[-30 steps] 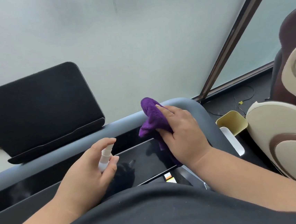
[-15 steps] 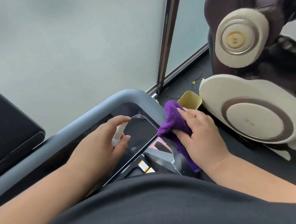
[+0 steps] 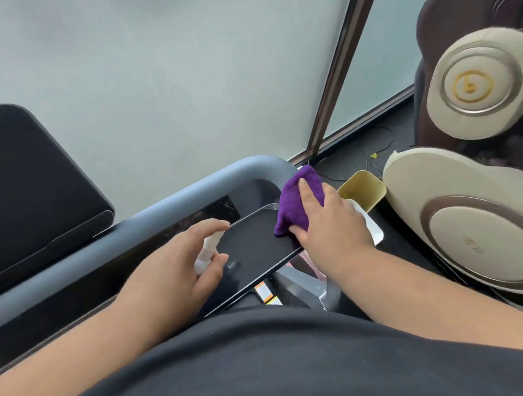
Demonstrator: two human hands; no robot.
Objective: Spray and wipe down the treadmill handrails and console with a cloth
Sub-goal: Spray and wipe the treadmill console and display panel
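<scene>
Right hand (image 3: pixel 330 232) presses the purple cloth (image 3: pixel 298 200) on the console screen's (image 3: pixel 255 246) far right corner, fingers spread flat.
Beyond the cloth, touching it, the grey handrail (image 3: pixel 189 195) bends and runs away leftward, so the right hand is nearer that bend; the left hand (image 3: pixel 177 269) grips a small white spray bottle (image 3: pixel 206 254) over the screen's left part.

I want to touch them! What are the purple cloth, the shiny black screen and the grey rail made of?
The purple cloth looks like soft microfibre: fuzzy nap, floppy folds under the right hand. The console screen seems to be glossy glass or plastic, since it mirrors the left hand. The grey handrail looks smooth and matte, perhaps painted metal or plastic; I can't tell which.
</scene>
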